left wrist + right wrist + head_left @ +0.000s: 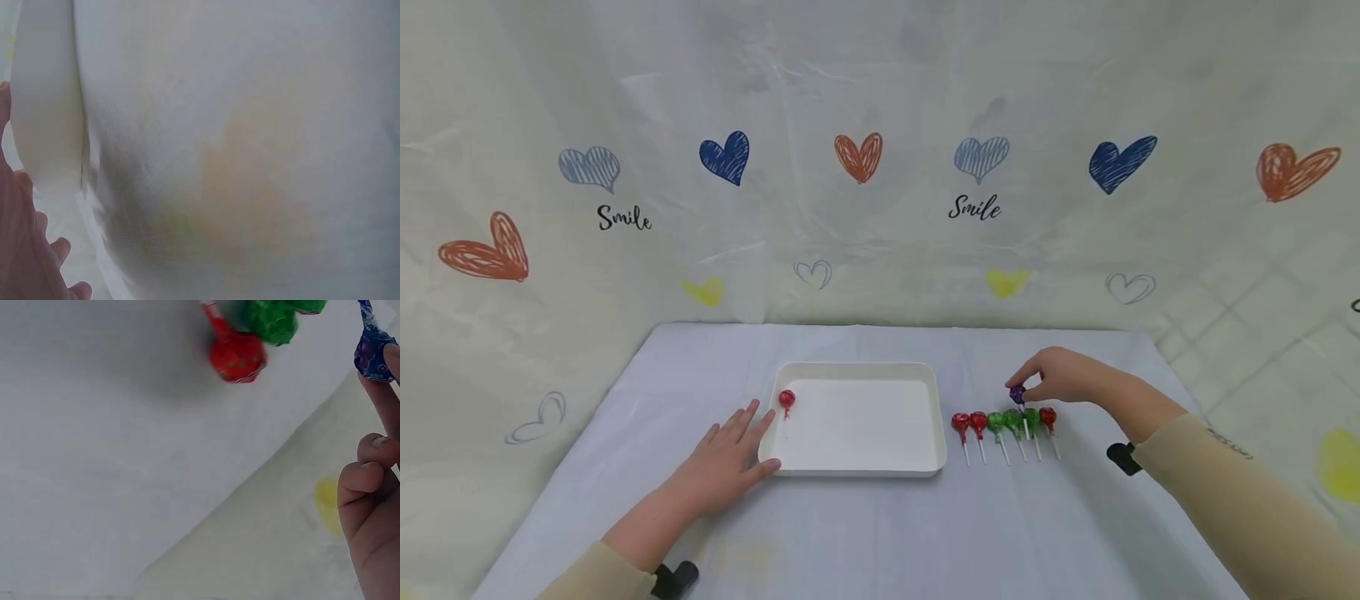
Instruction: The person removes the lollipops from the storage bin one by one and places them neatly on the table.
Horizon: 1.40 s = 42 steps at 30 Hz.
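A purple-blue wrapped lollipop (374,355) is pinched by its head between the thumb and finger of my right hand (1060,375), stick pointing down. It is held above a row of several lollipops on the table, with red ones (977,421) at both ends and green ones (996,422) between. My left hand (722,462) has its fingers spread and touches the left edge of a white rectangular tray (857,473). One red lollipop (787,398) lies inside the tray near its upper left corner.
A white cloth covers the table (865,542). Behind it hangs a pale backdrop (880,75) printed with hearts and the word Smile. Dark straps or devices (1124,458) sit at both wrists. The lollipop row lies just right of the tray.
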Available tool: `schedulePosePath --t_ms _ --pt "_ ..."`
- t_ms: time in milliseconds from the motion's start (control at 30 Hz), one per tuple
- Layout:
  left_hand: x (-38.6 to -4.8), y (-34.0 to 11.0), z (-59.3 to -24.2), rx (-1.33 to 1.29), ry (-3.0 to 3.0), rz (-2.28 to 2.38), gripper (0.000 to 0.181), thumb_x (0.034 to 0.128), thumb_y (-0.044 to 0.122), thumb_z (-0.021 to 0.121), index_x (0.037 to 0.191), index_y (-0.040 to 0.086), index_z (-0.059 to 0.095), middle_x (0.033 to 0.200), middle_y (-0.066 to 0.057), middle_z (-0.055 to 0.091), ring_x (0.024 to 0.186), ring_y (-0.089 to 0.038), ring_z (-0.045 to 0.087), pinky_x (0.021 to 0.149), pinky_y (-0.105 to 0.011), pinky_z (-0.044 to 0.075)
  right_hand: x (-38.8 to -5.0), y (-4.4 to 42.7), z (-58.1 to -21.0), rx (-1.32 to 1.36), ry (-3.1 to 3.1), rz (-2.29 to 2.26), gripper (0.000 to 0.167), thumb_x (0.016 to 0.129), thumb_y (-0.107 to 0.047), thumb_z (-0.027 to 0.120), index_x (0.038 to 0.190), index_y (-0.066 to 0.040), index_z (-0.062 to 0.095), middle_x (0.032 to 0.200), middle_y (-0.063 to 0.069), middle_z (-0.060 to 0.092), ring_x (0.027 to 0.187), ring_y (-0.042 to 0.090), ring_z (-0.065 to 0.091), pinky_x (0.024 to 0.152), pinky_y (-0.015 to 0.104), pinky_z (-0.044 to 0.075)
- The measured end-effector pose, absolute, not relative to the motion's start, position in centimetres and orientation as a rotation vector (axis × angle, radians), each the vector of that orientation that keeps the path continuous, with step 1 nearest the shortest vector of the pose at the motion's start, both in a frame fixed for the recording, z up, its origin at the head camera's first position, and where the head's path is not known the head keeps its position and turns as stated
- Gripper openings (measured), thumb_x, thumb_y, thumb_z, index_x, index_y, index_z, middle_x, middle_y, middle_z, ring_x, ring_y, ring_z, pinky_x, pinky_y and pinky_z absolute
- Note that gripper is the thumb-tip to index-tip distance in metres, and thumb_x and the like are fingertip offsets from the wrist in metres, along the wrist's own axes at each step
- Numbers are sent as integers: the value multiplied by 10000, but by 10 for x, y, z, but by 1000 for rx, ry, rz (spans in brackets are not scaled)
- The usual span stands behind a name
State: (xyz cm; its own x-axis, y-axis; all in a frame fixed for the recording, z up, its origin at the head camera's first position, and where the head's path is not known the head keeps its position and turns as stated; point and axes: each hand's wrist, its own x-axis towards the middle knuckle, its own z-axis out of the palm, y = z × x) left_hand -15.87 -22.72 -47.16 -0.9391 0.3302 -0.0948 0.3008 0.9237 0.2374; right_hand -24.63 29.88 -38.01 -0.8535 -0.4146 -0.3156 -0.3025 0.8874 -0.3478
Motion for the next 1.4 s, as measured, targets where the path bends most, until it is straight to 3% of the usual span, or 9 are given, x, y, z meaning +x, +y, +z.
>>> schedulePosePath --t_ms 200,500,833,1400 --pt "-158 -229 -472 481 2956 323 893 913 640 554 1597 182 206 1651 -147 124 1489 -406 148 1150 -660 126 -237 335 -382 -509 2669 -407 249 899 -167 724 1143 -148 766 1132 55 710 1120 365 603 874 471 551" --pt "-157 -231 -473 439 2945 308 908 906 650 557 1599 191 192 1657 -132 103 1497 -394 127 1154 -656 115 -236 362 -392 -490 2667 -406 252 889 -148 731 1137 -119 763 1118 79 710 1105 379 603 897 521 528" --pt "-156 -229 -470 468 2954 322 898 909 632 568 1598 191 199 1655 -133 121 1493 -398 146 1152 -657 127 -235 377 -417 -389 2616 -476 255 885 -97 719 1138 -106 753 1153 113 693 1113 366 593 929 569 496" --pt "-159 -226 -471 486 2962 301 885 919 634 552 1599 193 196 1655 -126 123 1493 -392 154 1153 -650 141 -236 376 -425 -389 2661 -499 259 911 -176 708 1162 -128 745 1215 157 667 1180 443 541 954 606 464"
